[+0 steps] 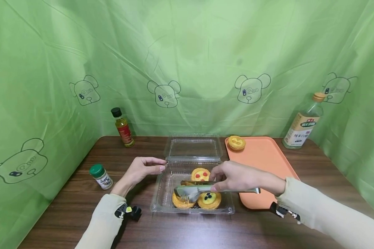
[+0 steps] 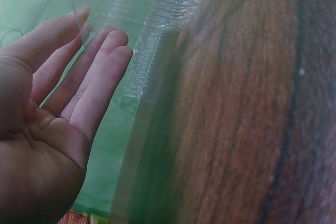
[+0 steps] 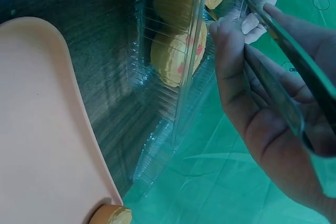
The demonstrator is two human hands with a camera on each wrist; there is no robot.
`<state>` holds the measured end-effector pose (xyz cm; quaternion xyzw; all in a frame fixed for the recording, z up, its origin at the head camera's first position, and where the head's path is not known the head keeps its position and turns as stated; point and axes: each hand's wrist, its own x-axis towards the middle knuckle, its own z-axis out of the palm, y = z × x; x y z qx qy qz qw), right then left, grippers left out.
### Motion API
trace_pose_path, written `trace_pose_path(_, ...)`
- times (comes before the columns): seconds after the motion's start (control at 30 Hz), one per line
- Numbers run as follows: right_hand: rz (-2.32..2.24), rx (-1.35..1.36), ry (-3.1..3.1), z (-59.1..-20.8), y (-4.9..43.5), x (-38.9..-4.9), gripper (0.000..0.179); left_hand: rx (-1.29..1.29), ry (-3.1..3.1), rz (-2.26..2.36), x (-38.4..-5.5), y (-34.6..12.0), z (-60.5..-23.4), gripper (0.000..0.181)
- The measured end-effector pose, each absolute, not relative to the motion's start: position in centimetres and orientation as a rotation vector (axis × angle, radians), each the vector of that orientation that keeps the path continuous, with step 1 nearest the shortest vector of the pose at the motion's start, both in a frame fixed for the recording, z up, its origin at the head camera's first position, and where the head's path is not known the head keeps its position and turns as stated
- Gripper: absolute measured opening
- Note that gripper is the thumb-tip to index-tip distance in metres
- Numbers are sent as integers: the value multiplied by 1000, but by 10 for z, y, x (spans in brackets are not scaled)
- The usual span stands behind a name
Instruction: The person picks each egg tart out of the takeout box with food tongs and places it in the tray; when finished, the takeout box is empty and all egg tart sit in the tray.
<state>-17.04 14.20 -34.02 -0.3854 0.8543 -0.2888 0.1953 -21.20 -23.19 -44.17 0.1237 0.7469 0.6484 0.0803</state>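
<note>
A clear plastic container point(image 1: 160, 206) stands on the table, its lid point(image 1: 193, 147) folded back. My left hand point(image 1: 140, 170) pinches its back left rim between thumb and fingertips; in the left wrist view the other fingers are straight. Metal tongs point(image 1: 187, 190) are gripped in my right hand point(image 1: 237, 176) and reach leftward over the container. Their tips are at an egg tart point(image 1: 182, 203) in the front left, partly covering it. Beside that tart lies one with dark berries point(image 1: 210, 201). Behind is a tart with red pieces point(image 1: 200, 173), partly hidden by the tongs.
To the right, an orange tray point(image 1: 265, 152) carries one egg tart point(image 1: 236, 143) at its back left corner. A green-capped shaker point(image 1: 101, 177) and a red-labelled bottle point(image 1: 123, 129) stand on the left. A large glass bottle point(image 1: 303, 122) is at the back right, before a green curtain.
</note>
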Motion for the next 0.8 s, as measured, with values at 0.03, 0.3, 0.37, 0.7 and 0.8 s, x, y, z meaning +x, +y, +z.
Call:
trace_pose_path(0.03,-813,-1079,2397,-341,142,-170,16,365,2234,1938,-212,-232,-442,33)
trace_pose_path(0.3,-867,-1057,2412,-343,145,-170,15,351,2244,1928,-212,-232,-441,33)
trace_pose_path(0.37,-877,-1057,2416,-344,146,-171,17,349,2243,1930,-212,-232,-441,34)
trace_pose_path(0.7,-907,-1070,2449,-346,148,-172,20,334,2233,1936,-211,-232,-441,33)
trace_pose_path(0.8,-908,-1063,2462,-346,149,-172,21,332,2241,1930,-212,-232,-441,34)
